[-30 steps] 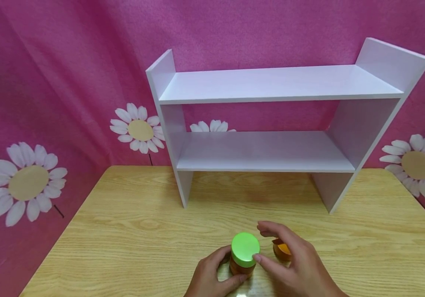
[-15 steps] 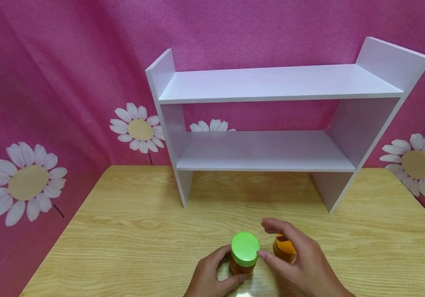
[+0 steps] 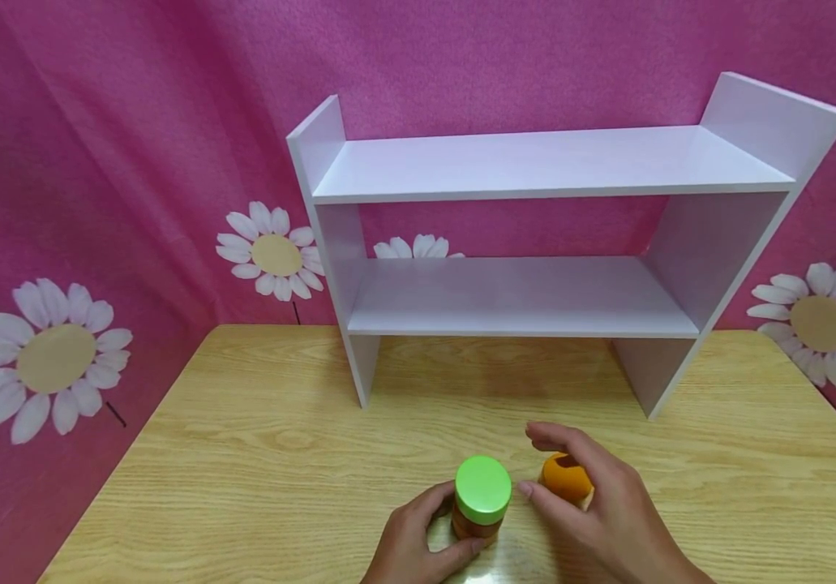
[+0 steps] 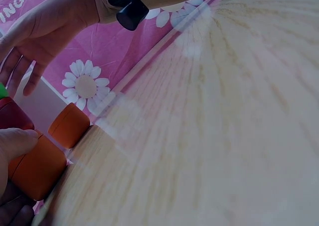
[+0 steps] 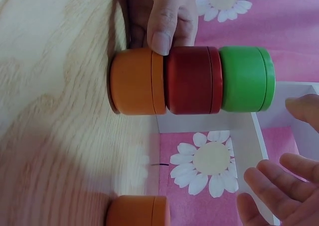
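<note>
Stack of three small round jars, bottom centre of the head view, upright on the tabletop (image 3: 279, 454). Bottom up: orange jar (image 5: 132, 81), dark red jar (image 5: 192, 80), green jar (image 5: 244, 79). All short, squat cylinders, near-equal width, edges rounded, smooth finish, one thin seam ringing each near its top. Green top is a flat disc with a light sheen. Can't tell metal from plastic.

Left grip (image 3: 410, 535): closed round the lower stack, thumb on the orange jar near its seam with the red one, fingers on the far side. Right grip (image 3: 610, 511): wide, fingers spread and slightly bent, holding nothing; thumb tip just beside the green jar, not touching.

Second orange jar (image 3: 566, 480) sits alone on the tabletop right of the stack in the head view, partly behind the right grip.

Tabletop: pale yellow wood grain, glossy spot near the bottom edge. Shelf (image 3: 534, 166) behind: flat white panels, two boards between slanted-looking sides. Backdrop (image 3: 133, 122): pink cloth, soft folds, printed white daisies (image 3: 56, 361) with yellowish centres.
</note>
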The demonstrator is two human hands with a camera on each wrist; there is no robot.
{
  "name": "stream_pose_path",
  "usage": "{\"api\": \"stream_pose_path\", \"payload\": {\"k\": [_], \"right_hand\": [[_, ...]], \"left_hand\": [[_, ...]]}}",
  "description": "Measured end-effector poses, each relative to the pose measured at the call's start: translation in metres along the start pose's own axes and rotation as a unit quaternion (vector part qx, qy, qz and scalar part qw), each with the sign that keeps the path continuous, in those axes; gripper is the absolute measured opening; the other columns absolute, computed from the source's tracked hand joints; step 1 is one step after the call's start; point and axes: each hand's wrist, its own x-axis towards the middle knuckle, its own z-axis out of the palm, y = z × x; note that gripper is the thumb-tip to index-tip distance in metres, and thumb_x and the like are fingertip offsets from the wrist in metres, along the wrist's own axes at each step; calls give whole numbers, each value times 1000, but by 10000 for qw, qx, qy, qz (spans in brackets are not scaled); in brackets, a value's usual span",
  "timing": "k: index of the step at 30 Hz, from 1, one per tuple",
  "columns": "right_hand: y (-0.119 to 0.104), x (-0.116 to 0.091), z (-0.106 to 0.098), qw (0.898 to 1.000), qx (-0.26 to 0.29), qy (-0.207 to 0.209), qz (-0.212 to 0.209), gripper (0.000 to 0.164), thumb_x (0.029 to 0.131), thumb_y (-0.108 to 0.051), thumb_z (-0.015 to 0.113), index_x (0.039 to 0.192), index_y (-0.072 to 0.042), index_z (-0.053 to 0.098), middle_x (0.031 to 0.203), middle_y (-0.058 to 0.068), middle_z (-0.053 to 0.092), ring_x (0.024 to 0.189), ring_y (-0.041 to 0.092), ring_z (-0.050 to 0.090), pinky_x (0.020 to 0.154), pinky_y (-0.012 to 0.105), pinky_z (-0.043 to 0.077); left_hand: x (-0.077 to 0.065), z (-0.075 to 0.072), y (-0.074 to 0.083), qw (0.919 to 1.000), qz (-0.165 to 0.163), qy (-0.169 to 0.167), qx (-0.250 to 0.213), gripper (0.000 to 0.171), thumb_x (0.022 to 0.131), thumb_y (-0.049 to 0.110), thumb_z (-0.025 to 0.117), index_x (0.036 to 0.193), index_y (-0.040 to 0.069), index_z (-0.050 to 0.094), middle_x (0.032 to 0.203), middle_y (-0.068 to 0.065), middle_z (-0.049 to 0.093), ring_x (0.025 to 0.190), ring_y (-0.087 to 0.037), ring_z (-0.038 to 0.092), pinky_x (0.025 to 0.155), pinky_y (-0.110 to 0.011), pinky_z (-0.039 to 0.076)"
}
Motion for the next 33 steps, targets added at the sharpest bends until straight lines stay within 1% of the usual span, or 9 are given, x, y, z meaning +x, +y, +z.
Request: {"api": "stream_pose_path", "payload": {"k": [4, 10, 15, 19, 23, 30, 33], "right_hand": [[0, 1, -3, 9998, -74, -20, 199, 56, 77, -19, 83, 126, -28, 59, 114, -13, 64, 98, 11, 62, 91, 5, 40], [4, 2, -5, 9994, -167, 77, 288, 54, 76, -19, 84, 124, -24, 61, 111, -12, 66, 97, 10, 62, 90, 5, 38], [10, 3, -6, 9995, -145, 141, 228, 54, 75, -16, 85, 123, -23, 62, 111, -11, 66, 97, 10, 62, 86, 6, 42], [15, 5, -6, 9997, -104, 195, 48, 54, 73, -13, 85, 122, -19, 63, 112, -7, 67, 96, 11, 63, 84, 7, 45], [20, 6, -6, 9996, -136, 231, -83, 53, 72, -11, 86, 120, -16, 64, 113, -4, 68, 96, 11, 63, 83, 7, 45], [25, 7, -8, 9994, -293, 191, 26, 54, 71, -15, 87, 119, -17, 64, 110, -4, 68, 94, 14, 63, 83, 6, 44], [27, 7, -9, 9991, -392, 137, 85, 54, 72, -18, 87, 120, -18, 64, 111, -5, 68, 96, 13, 62, 83, 8, 44]], "left_hand": [[0, 0, -1, 10000, 10, 29, 21, 61, 79, 51, 75, 131, 26, 57, 126, 11, 60, 117, -10, 56, 101, -39, 46], [0, 0, -1, 10000, -24, 13, -1, 61, 79, 52, 74, 131, 26, 57, 125, 12, 60, 117, -10, 56, 101, -39, 46], [0, 0, 0, 10000, 3, 10, -12, 60, 79, 52, 74, 130, 26, 58, 125, 11, 60, 117, -10, 56, 100, -38, 46], [0, 0, 0, 9999, 122, 27, 9, 59, 80, 51, 74, 130, 24, 58, 126, 8, 61, 117, -12, 56, 100, -38, 47], [0, 0, 0, 9999, 152, 10, 37, 60, 81, 51, 74, 130, 22, 58, 126, 6, 61, 117, -13, 56, 100, -39, 47], [-1, -1, 1, 9999, 94, -39, 22, 60, 81, 51, 73, 131, 21, 57, 128, 6, 60, 118, -14, 56, 100, -40, 47], [0, -1, 1, 9999, 95, -45, 18, 60, 81, 50, 73, 131, 21, 57, 128, 5, 60, 118, -14, 56, 100, -40, 47]]}}
